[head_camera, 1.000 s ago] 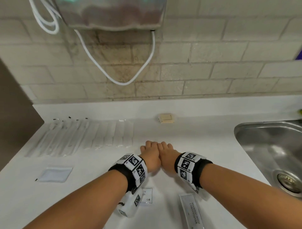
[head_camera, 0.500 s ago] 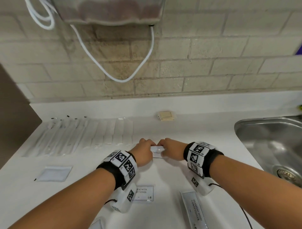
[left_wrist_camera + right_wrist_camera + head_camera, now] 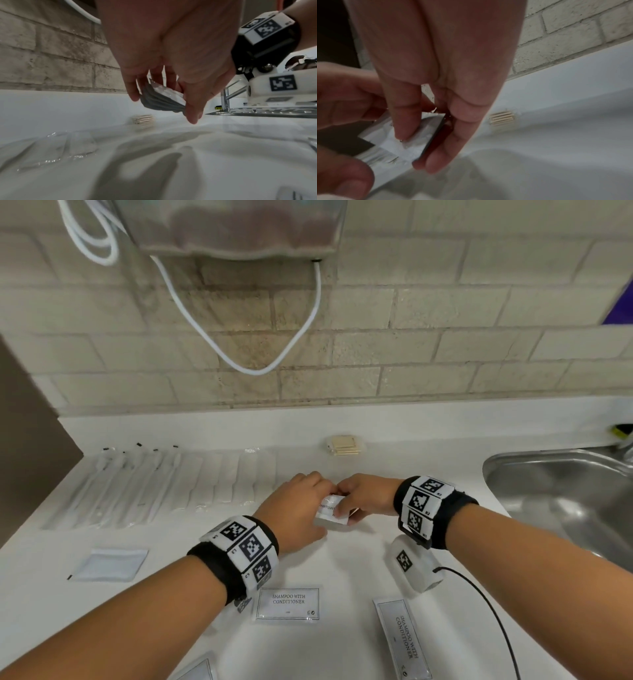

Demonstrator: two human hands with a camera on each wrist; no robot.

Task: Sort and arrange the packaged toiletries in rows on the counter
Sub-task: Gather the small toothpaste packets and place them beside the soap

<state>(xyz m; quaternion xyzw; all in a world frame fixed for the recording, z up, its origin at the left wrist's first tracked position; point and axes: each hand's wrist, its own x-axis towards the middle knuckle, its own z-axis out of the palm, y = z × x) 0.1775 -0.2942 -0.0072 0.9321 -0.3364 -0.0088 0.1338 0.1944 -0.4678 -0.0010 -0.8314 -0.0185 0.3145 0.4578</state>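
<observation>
2 flat sachets (image 3: 287, 603) (image 3: 403, 640) on the counter read "SHAMPOO WITH CONDITIONER" — the held packet (image 3: 330, 506) shows only "oothpas".

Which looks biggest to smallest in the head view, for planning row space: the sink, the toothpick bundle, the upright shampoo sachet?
1. sink, cropped by the frame
2. shampoo sachet, nearer the camera
3. toothpick bundle, farthest

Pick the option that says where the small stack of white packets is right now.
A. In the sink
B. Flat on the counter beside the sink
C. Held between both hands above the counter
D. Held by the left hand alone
C: the left hand and the right hand both pinch the stack of packets, and the left wrist view shows it clear of the counter.
</observation>
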